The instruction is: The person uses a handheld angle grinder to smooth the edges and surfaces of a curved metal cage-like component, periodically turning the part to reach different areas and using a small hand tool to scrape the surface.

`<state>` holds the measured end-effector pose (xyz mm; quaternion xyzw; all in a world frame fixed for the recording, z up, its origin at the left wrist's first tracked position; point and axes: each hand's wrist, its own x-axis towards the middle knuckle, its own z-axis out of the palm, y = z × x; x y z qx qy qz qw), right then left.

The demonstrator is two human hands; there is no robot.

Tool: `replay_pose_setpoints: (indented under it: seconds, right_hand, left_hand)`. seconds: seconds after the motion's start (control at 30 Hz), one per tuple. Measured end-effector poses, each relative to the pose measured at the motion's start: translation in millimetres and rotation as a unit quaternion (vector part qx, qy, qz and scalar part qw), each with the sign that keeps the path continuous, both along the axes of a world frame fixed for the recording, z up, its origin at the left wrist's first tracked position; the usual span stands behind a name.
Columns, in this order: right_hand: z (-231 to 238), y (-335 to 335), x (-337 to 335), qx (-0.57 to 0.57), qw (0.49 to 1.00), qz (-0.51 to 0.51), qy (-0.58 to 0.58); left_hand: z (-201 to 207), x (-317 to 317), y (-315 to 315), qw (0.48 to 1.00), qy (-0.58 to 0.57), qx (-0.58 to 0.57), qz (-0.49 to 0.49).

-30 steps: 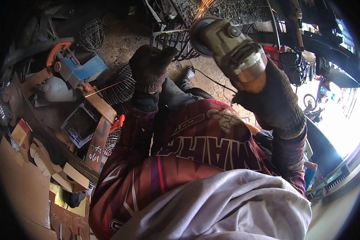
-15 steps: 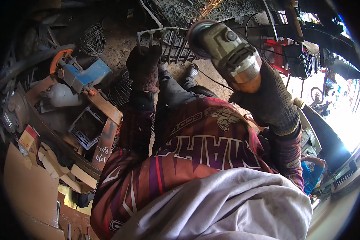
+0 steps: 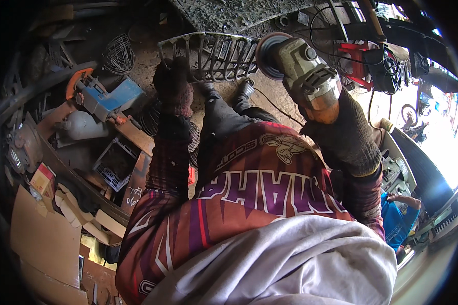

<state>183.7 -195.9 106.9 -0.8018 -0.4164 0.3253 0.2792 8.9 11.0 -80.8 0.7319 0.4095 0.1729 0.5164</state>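
My left hand [image 3: 174,87], in a dark knit glove, is closed round the left end of a slatted metal grate [image 3: 203,34]. The grate hangs over the floor beyond my legs, its bars running toward me. A worn angle grinder [image 3: 311,73] is gripped by my gloved right hand [image 3: 347,133], around its orange rear body. The grinder's round disc [image 3: 268,57] lies beside the grate's right end; I cannot tell whether they touch. No sparks show at the disc. The fingers of my left hand are partly lost in shadow.
A rough dark slab [image 3: 229,16] stands at the far edge. To the left are a blue and orange machine [image 3: 107,99], a grey tank [image 3: 84,126], a plastic crate [image 3: 116,162] and torn cardboard [image 3: 43,239]. A person in a blue shirt [image 3: 398,221] is at the right.
Sparks that flew at the far edge are gone. The grinder has shifted right and slightly nearer me. The grate has swung left and tilted, so more of its bars show.
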Motion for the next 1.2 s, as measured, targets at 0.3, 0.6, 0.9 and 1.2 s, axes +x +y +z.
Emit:
replay_pose_setpoints:
  seconds: [0.3, 0.6, 0.9, 1.2]
  right_hand:
    - [32, -11, -14, -0.045, 0.991, -0.083, 0.098]
    - [35, -42, -17, -0.108, 0.968, -0.149, 0.172]
    - [18, -65, -11, -0.047, 0.941, -0.22, 0.252]
    - [-3, -80, -9, 0.016, 0.918, -0.258, 0.301]
  left_hand:
    - [-1, -4, 1, 0.962, 0.037, 0.25, -0.106]
    - [20, -8, -20, 0.959, 0.118, 0.241, -0.089]
    - [40, -10, -39, 0.928, 0.106, 0.352, -0.063]
    - [43, -1, -47, 0.971, 0.048, 0.224, -0.066]
